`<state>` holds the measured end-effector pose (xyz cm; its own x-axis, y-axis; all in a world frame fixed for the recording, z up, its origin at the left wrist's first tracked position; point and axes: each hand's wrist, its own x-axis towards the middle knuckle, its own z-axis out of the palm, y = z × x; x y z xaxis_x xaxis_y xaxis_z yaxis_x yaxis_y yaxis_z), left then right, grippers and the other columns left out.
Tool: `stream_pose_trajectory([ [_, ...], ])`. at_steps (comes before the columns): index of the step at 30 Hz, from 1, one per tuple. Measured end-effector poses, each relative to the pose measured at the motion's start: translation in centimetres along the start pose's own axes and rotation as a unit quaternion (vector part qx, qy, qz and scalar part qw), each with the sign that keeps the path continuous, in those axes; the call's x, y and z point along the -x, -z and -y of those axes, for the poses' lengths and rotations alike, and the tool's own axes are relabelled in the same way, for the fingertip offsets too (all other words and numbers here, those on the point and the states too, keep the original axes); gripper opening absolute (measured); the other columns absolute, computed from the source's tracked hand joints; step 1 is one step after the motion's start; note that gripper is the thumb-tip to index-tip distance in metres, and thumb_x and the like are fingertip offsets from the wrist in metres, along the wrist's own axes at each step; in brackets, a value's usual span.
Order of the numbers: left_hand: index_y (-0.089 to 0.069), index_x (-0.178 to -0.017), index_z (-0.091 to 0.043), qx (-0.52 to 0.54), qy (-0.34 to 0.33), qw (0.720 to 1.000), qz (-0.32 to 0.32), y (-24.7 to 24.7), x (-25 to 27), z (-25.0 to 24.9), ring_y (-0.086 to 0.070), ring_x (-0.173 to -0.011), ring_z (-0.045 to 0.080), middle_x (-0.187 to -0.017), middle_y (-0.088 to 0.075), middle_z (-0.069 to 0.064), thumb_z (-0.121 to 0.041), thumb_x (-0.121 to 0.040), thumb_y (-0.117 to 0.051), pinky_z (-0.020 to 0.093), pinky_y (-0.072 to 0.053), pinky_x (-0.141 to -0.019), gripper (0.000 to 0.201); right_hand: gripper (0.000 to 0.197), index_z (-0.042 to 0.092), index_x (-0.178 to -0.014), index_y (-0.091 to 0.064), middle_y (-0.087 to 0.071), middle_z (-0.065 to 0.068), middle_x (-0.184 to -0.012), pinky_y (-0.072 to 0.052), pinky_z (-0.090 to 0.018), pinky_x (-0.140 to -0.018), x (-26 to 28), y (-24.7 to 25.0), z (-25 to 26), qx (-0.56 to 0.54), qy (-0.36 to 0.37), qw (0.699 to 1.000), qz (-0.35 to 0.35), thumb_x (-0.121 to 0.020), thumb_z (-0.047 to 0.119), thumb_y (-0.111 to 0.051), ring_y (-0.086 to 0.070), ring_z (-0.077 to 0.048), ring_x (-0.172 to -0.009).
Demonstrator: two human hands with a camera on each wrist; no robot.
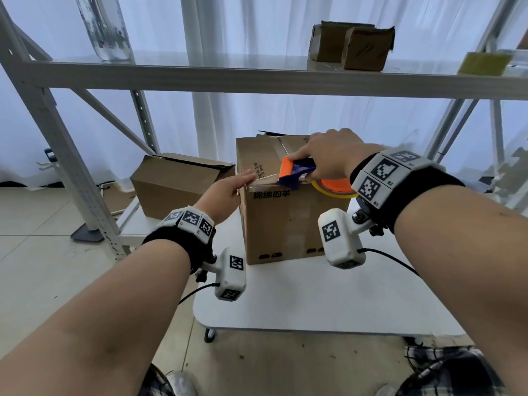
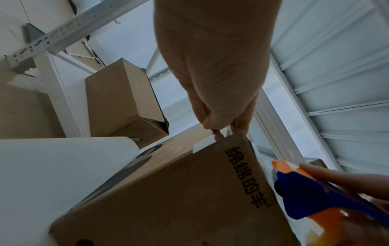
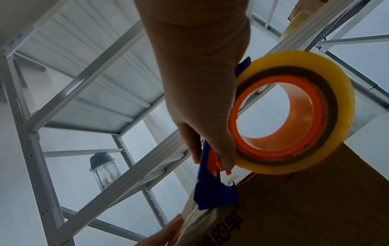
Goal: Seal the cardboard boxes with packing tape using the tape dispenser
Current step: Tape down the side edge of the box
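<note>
- Right hand grips the tape dispenser at the printed box's top front edge; tilting could tear tape crooked.
- Left hand, fingers straight, presses the tape end at that edge's left corner; slipping lets it peel.

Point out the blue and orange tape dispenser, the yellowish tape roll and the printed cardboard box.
blue and orange tape dispenser [image 1: 297,172]: head view, blue body.
yellowish tape roll [image 3: 341,86]: right wrist view, outer rim.
printed cardboard box [image 1: 285,224]: head view, front face.
</note>
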<state>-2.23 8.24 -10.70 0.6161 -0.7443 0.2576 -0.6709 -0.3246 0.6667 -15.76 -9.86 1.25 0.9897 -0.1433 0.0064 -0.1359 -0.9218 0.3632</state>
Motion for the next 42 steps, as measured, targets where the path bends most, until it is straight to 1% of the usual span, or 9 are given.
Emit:
stream_pose_trajectory([
  [3,-0.049,-0.138,-0.019,0.028,-0.002,1.000,-0.003,-0.1,0.0,0.3,-0.037,-0.135,0.007,-0.146,-0.041,-0.011,0.007,-0.092,-0.043,0.029,-0.027,-0.115,0.053,0.049,0.047,-0.139,-0.039,-0.049,0.002,-0.107,-0.035,-0.035,-0.078,0.1,-0.1,-0.1,0.010,0.001,1.000,-0.005,-0.092,0.048,-0.054,-0.051,-0.024,-0.104],
  [9,-0.051,-0.136,-0.021,0.067,0.002,0.998,-0.005,-0.2,-0.2,0.9,-0.043,-0.130,0.004,-0.138,-0.044,-0.019,0.002,-0.091,-0.049,0.027,-0.034,-0.111,0.050,0.050,0.046,-0.140,-0.038,-0.051,0.001,-0.113,-0.036,-0.036,-0.080,0.3,-0.1,-0.2,0.010,0.006,1.000,-0.009,-0.093,0.047,-0.054,-0.051,-0.024,-0.105],
  [15,-0.052,-0.135,-0.024,0.083,0.004,0.996,0.009,-0.1,-0.2,1.1,-0.054,-0.099,0.013,-0.133,-0.044,-0.027,-0.007,-0.088,-0.059,0.039,-0.046,-0.101,0.051,0.051,0.045,-0.141,-0.037,-0.052,-0.001,-0.115,-0.036,-0.036,-0.079,0.3,0.1,-0.2,0.009,0.005,1.000,-0.011,-0.093,0.046,-0.054,-0.052,-0.025,-0.106],
  [18,-0.052,-0.135,-0.022,0.072,0.001,0.997,-0.002,-0.2,-0.2,0.8,-0.059,-0.111,0.021,-0.136,-0.045,-0.022,-0.011,-0.088,-0.063,0.036,-0.046,-0.101,0.050,0.051,0.045,-0.141,-0.037,-0.052,-0.002,-0.119,-0.036,-0.037,-0.079,0.2,0.2,-0.3,0.011,0.005,1.000,-0.012,-0.093,0.046,-0.054,-0.052,-0.026,-0.106],
  [24,-0.054,-0.134,-0.022,0.027,-0.001,0.999,-0.035,-0.6,-0.1,0.5,-0.051,-0.123,0.006,-0.140,-0.049,-0.015,-0.014,-0.088,-0.064,0.033,-0.037,-0.110,0.048,0.053,0.045,-0.142,-0.035,-0.051,-0.002,-0.120,-0.036,-0.035,-0.078,0.2,0.1,-0.3,0.013,0.003,1.000,-0.013,-0.093,0.047,-0.054,-0.052,-0.025,-0.106],
  [32,-0.053,-0.134,-0.025,-0.063,0.002,0.994,-0.086,-1.1,0.0,-0.3,-0.047,-0.127,0.008,-0.140,-0.049,-0.014,-0.025,-0.086,-0.068,0.028,-0.031,-0.111,0.050,0.053,0.047,-0.142,-0.034,-0.052,-0.002,-0.119,-0.035,-0.035,-0.077,0.0,-0.3,-0.5,0.006,-0.002,1.000,-0.018,-0.093,0.045,-0.054,-0.052,-0.026,-0.105],
  [35,-0.054,-0.134,-0.025,-0.036,0.001,0.997,-0.064,-0.9,0.2,-0.1,-0.045,-0.127,0.006,-0.141,-0.048,-0.014,-0.037,-0.082,-0.070,0.028,-0.031,-0.111,0.055,0.054,0.048,-0.142,-0.033,-0.052,-0.003,-0.120,-0.034,-0.035,-0.078,0.1,-0.3,-0.5,0.007,-0.002,1.000,-0.017,-0.093,0.046,-0.054,-0.052,-0.026,-0.107],
  [39,-0.060,-0.128,-0.023,-0.049,-0.006,0.998,-0.046,-0.1,0.1,-0.5,-0.051,-0.125,0.013,-0.136,-0.055,-0.005,-0.049,-0.098,-0.034,0.029,-0.037,-0.105,0.048,0.055,0.047,-0.143,-0.032,-0.051,-0.003,-0.121,-0.038,-0.037,-0.082,0.1,-0.2,-0.5,0.004,0.001,1.000,-0.018,-0.093,0.045,-0.054,-0.052,-0.026,-0.107],
  [42,-0.065,-0.122,-0.023,-0.043,0.020,0.997,-0.068,-0.2,-0.3,-0.7,-0.054,-0.120,0.012,-0.132,-0.058,-0.008,-0.045,-0.099,-0.039,0.031,-0.040,-0.105,0.041,0.055,0.047,-0.144,-0.031,-0.051,-0.003,-0.119,-0.039,-0.037,-0.081,0.1,-0.2,-0.7,0.012,0.002,1.000,-0.018,-0.093,0.045,-0.054,-0.052,-0.026,-0.107],
])
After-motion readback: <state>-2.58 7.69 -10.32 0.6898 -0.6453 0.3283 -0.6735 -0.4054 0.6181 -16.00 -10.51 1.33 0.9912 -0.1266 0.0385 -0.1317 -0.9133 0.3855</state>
